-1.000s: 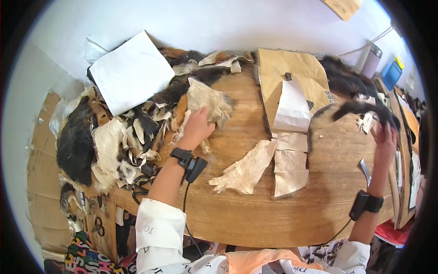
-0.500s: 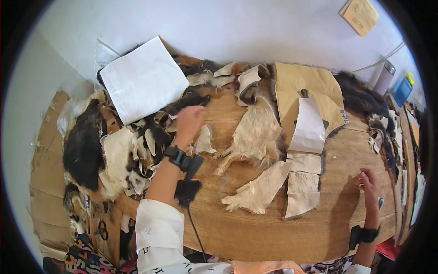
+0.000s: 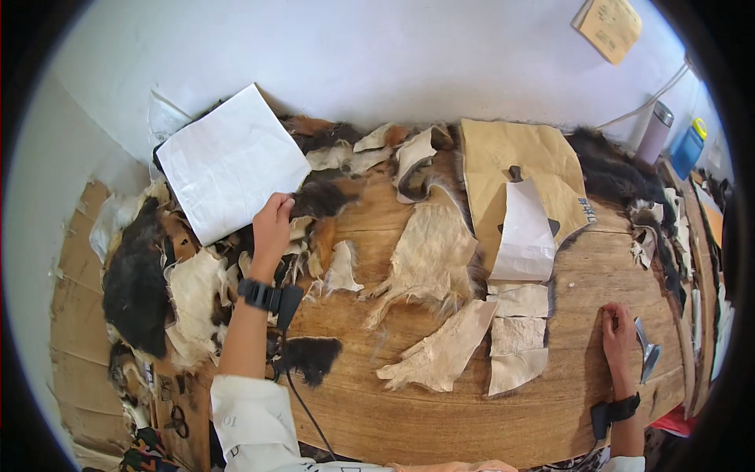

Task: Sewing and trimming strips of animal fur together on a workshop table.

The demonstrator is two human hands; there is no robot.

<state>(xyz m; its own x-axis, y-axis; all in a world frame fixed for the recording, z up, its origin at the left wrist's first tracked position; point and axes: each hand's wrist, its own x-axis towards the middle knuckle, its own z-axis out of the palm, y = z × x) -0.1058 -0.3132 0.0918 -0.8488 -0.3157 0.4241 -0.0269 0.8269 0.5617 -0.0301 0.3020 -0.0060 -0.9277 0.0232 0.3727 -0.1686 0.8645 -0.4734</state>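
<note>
My left hand point(image 3: 271, 230) is closed at the near left end of a dark fur piece point(image 3: 321, 199), among scraps under the white sheet point(image 3: 232, 161). How far the fingers wrap round the fur is partly hidden. My right hand point(image 3: 619, 334) rests low over the table at the right, fingers curled and nothing visible in them. Just right of it, apart, lies a metal hand tool point(image 3: 648, 350). Between the hands are a large pale hide point(image 3: 432, 248), a narrower hide piece point(image 3: 440, 346) and a strip of joined pale pieces point(image 3: 519, 334).
A brown paper sheet point(image 3: 491, 157) with a white paper piece point(image 3: 525, 240) lies at the back. Fur scraps point(image 3: 134, 283) heap up at the left. A small black fur piece point(image 3: 314, 358) and a cable point(image 3: 303, 405) lie by my left forearm. Bottles point(image 3: 654, 134) stand far right.
My left hand has moved left and toward me, closing at the dark fur's edge. My right hand has lowered and shifted left, uncovering the metal tool. The view has tilted slightly.
</note>
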